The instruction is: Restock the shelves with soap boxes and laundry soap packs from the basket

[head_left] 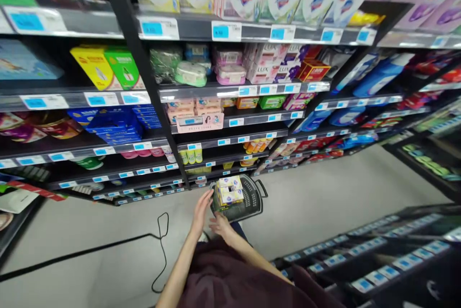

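A dark shopping basket (252, 209) stands low in front of me, close to the floor. Inside it, at its left end, sits a stack of white and yellow soap boxes (230, 196) with blue emblems. My left hand (203, 204) is at the basket's left rim beside the boxes, its fingers stretched out; whether they touch the rim I cannot tell. Just below the near left edge of the basket is my right hand (220, 225), its fingers apart, with nothing visible in it.
Shelves of soap run ahead, with a row of similar soap boxes (245, 0) on an upper shelf. Blue bottles (382, 77) stand farther right. A black cable (108, 246) lies across the grey floor (320, 188). Another shelf unit (360, 255) is at lower right.
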`<state>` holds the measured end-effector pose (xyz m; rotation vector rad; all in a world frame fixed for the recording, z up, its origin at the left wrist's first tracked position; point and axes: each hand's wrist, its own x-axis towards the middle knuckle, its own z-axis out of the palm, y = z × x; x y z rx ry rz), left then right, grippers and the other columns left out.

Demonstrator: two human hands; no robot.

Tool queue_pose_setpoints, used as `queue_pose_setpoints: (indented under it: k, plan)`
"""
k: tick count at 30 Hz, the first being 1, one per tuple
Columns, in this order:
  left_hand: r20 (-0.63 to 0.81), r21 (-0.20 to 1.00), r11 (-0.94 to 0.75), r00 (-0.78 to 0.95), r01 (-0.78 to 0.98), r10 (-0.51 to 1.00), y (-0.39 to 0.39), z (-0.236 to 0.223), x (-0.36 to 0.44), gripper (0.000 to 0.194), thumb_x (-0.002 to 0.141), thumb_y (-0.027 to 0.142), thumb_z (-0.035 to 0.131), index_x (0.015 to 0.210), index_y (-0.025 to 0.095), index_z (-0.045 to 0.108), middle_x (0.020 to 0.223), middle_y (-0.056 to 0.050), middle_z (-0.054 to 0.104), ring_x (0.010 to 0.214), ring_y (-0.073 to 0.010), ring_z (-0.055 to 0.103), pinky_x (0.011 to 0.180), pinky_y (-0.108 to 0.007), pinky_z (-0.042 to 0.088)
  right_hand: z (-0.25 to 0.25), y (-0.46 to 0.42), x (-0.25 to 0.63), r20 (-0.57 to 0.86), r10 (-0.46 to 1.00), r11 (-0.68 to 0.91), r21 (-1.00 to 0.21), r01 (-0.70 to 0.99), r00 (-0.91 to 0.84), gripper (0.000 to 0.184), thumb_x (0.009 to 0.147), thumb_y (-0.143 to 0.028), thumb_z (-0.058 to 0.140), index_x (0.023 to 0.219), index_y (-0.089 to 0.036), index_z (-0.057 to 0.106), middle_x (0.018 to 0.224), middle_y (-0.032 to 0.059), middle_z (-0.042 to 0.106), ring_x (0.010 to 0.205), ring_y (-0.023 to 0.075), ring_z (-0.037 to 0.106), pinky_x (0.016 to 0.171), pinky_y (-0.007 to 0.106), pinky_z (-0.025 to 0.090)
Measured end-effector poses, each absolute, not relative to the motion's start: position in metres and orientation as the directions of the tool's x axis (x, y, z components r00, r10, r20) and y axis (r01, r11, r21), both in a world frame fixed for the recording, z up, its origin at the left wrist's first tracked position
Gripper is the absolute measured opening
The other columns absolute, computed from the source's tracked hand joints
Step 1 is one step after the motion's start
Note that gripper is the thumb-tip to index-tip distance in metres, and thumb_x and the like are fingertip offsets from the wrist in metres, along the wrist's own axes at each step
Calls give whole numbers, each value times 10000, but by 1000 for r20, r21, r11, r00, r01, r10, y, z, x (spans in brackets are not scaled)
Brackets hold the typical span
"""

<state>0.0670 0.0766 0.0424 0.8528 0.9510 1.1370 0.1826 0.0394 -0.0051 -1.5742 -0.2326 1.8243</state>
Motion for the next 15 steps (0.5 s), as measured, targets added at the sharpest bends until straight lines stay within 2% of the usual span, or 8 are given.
queue_pose_setpoints:
  k: [2, 4, 8, 10, 12, 15]
  plan:
    - [-193, 976, 210, 229, -52, 954, 75, 25, 76, 496, 922, 519, 554, 1267, 184, 676, 1477, -127, 573, 1454, -290, 418, 1237, -417, 247, -3, 49, 182, -834, 550, -734, -459, -501, -41, 254, 946, -441, 484, 1007, -207, 560, 904, 55, 692, 844, 198, 719, 849, 349, 562]
    - [-278, 955, 233, 285, 183, 917, 72, 3, 79, 458, 904, 503, 579, 1174, 162, 722, 1421, -146, 621, 1430, -295, 450, 1239, -388, 226, -2, 58, 180, -834, 547, -718, -421, -554, -74, 265, 968, -443, 435, 946, -209, 558, 845, 39, 684, 800, 178, 710, 794, 299, 567]
    - [-449, 866, 349, 252, 357, 857, 61, -37, 59, 545, 937, 540, 486, 1152, 92, 710, 1265, -217, 704, 1294, -367, 580, 1170, -468, 331, -2, 56, 181, -850, 496, -740, -308, -598, -177, 342, 989, -447, 397, 971, -167, 593, 841, 89, 707, 797, 211, 726, 789, 349, 583]
    - [-484, 834, 373, 216, 407, 848, 52, -50, 40, 554, 962, 534, 414, 1183, 108, 691, 1268, -201, 707, 1287, -351, 590, 1155, -456, 351, -4, 49, 189, -832, 501, -737, -267, -621, -237, 354, 997, -421, 378, 1038, -146, 597, 932, 131, 732, 857, 228, 744, 840, 392, 583]
    - [-507, 804, 388, 178, 451, 843, 42, -61, 23, 509, 962, 496, 395, 1193, 141, 679, 1258, -172, 718, 1287, -324, 598, 1161, -444, 352, -9, 43, 200, -803, 552, -712, -316, -626, -223, 317, 994, -369, 371, 1050, -149, 592, 1042, 164, 740, 952, 237, 751, 908, 420, 570]
    - [-533, 764, 406, 136, 502, 835, 21, -74, 8, 440, 924, 447, 434, 1169, 170, 672, 1231, -153, 732, 1241, -311, 637, 1140, -460, 395, -21, 43, 219, -780, 620, -678, -477, -559, -85, 176, 921, -222, 432, 995, -175, 585, 1104, 173, 741, 1030, 235, 743, 981, 437, 548]
